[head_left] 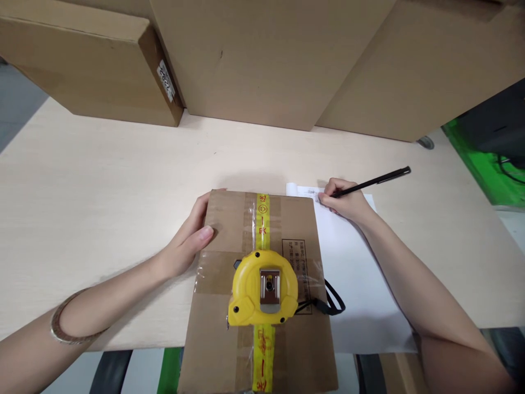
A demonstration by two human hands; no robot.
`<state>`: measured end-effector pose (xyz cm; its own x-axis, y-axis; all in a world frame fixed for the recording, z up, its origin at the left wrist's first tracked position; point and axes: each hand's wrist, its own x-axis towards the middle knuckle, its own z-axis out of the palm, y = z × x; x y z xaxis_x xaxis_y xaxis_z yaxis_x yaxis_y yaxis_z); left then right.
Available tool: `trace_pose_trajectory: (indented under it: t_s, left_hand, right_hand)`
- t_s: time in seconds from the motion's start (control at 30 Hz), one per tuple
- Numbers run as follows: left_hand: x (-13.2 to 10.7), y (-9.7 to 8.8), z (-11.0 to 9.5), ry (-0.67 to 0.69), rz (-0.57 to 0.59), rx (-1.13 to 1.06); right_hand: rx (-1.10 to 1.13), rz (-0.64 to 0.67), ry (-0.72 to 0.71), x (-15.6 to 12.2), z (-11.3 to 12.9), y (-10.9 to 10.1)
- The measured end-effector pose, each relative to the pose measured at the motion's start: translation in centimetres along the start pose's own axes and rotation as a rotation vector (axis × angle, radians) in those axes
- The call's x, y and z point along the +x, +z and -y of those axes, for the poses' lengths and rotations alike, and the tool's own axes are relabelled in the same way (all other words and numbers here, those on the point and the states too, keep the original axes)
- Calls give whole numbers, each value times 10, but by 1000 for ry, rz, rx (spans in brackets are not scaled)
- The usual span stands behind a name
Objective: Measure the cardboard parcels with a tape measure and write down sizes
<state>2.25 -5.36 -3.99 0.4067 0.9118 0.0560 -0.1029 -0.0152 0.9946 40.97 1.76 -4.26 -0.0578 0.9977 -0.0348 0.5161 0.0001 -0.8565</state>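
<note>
My left hand [186, 243] holds the upper left edge of a taped cardboard box [223, 224], thumb on its top and the fingers partly hidden behind it. On top of that box lies a yellow tape measure [248, 279] with a metal belt clip and a black wrist strap [334, 298] trailing to the right. Pinched in my right hand [348, 205] is a black pen [379, 179]. Its tip is near some handwriting at the top of a white sheet of paper [356, 284], which the box partly covers.
Large cardboard boxes [262, 60] stand along the back of the pale table [102, 175]. A smaller carton [94, 71] with a handwritten label is at the back left. To the right, beyond the table edge, are a green surface [476, 164] and a dark object.
</note>
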Motion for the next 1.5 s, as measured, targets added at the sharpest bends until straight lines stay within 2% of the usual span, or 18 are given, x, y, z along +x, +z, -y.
trace_pose_trajectory:
  t_s: [0.67, 0.9, 1.1, 1.3, 1.4, 1.47, 1.5]
  left_hand:
    - [0, 1, -1, -9, -6, -3]
    - [1, 0, -1, -7, 3, -5]
    - [5, 2, 0, 47, -19, 29]
    - [10, 1, 0, 91, 10, 58]
    - [3, 0, -6, 141, -30, 234]
    - [-9, 1, -14, 208, -101, 403]
    - [-18, 2, -18, 250, -134, 474]
  right_hand:
    - [11, 17, 4, -1, -1, 0]
    - [-8, 24, 47, 0, -1, -1]
    - [-216, 57, 95, -12, 14, -5]
    - [-483, 35, 103, -27, 28, 7]
    - [-572, -99, 10, -34, 50, 11]
    - [-615, -193, -189, -46, 77, 13]
    - [-602, -183, -315, -55, 92, 14]
